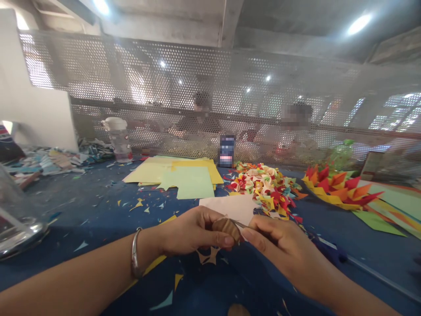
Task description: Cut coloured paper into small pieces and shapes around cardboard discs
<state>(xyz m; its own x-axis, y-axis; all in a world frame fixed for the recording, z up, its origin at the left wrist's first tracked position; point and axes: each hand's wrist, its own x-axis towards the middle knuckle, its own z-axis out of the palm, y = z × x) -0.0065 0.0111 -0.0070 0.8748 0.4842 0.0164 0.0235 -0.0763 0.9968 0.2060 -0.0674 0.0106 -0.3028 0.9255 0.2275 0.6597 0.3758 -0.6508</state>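
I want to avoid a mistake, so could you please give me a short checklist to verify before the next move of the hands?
1. Left hand holds the brown piece: ok, fingers closed around it.
2. Right hand holds the thin tool: ok, pinched in the fingers.
3. Tool tip touches the brown piece: cannot tell, too blurred.
4. Blue table free of scraps: not ok, a yellow scrap and others lie scattered.
5. White-lidded cup upright: ok.
6. Phone standing: ok.
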